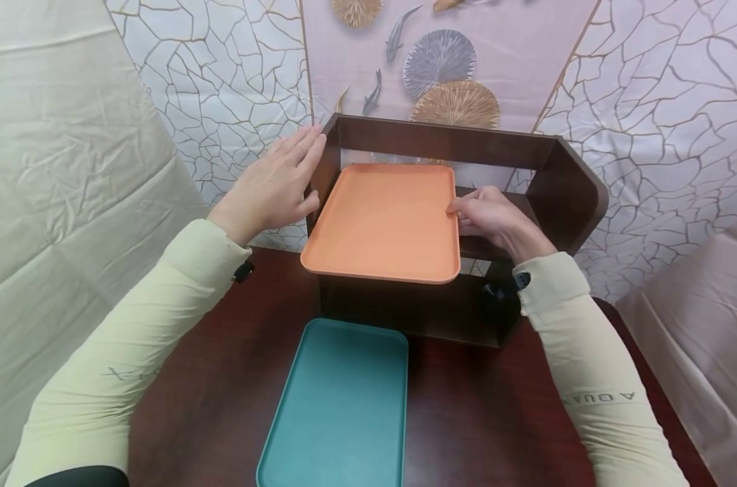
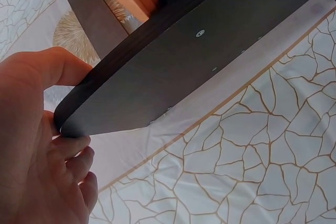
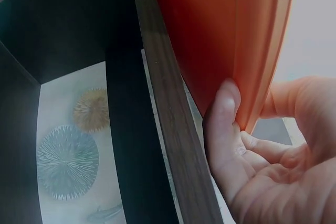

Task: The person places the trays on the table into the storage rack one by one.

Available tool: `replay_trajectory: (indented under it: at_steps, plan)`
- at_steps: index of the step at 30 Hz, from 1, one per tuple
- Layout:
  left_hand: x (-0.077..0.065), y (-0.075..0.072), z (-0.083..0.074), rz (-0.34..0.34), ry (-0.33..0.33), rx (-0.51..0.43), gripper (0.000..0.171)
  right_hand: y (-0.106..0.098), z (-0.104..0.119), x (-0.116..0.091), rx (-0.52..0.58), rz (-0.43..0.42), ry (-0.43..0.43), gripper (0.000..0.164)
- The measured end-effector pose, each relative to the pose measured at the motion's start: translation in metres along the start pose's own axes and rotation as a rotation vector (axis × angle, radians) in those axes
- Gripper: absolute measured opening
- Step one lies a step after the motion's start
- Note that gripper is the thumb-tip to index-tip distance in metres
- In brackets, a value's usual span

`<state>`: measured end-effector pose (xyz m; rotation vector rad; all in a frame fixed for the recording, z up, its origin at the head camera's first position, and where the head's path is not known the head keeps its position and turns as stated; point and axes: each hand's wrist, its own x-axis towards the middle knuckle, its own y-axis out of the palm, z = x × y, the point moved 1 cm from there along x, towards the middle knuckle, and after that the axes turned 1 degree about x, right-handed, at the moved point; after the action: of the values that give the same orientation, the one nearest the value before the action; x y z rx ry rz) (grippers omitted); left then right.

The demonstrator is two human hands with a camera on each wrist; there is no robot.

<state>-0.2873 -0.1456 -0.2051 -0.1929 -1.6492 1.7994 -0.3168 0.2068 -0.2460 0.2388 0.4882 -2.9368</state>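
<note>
An orange tray (image 1: pixel 392 220) is tilted at the upper level of a dark brown wooden shelf unit (image 1: pixel 447 138). My right hand (image 1: pixel 493 220) pinches the tray's right rim, thumb on top. In the right wrist view, fingers (image 3: pixel 223 124) press under the orange tray (image 3: pixel 226 40), close beside a shelf board (image 3: pixel 170 108). My left hand (image 1: pixel 277 179) is at the unit's left side panel. The left wrist view has that hand (image 2: pixel 47 135) gripping the rounded corner of the panel (image 2: pixel 157 77) between thumb and fingers. A teal tray (image 1: pixel 340 406) lies flat on the table in front.
The shelf unit stands at the back of the dark reddish table (image 1: pixel 222 379). Its lower level has a bottom board (image 1: pixel 411 308) behind the teal tray. Patterned cloth (image 1: pixel 222 88) hangs behind, and beige cloth (image 1: pixel 57 169) covers the left side.
</note>
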Motion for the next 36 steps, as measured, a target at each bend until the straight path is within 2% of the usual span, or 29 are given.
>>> replay_trajectory:
  at_steps: [7, 11, 14, 19, 28, 36]
  plan:
    - [0.000, -0.002, -0.001, 0.004, -0.001, -0.006, 0.079, 0.001, 0.002, 0.004, -0.005, 0.005, 0.010, 0.018]
    - [0.000, -0.005, -0.001, 0.006, 0.004, -0.008, 0.078, 0.003, 0.006, 0.003, -0.060, -0.008, 0.014, 0.022]
    - [-0.001, -0.006, 0.000, 0.001, 0.005, -0.008, 0.078, 0.006, 0.011, 0.002, -0.180, -0.036, -0.001, 0.030]
    - [-0.002, -0.006, 0.001, -0.010, 0.013, -0.002, 0.077, 0.008, 0.017, 0.001, -0.448, -0.094, -0.055, 0.025]
    - [-0.001, 0.000, -0.001, -0.014, 0.021, 0.013, 0.078, 0.008, 0.009, -0.001, -0.764, -0.217, -0.171, 0.029]
    - [-0.001, 0.000, -0.003, -0.005, 0.008, 0.011, 0.078, 0.006, 0.004, -0.013, -0.839, -0.212, -0.276, 0.031]
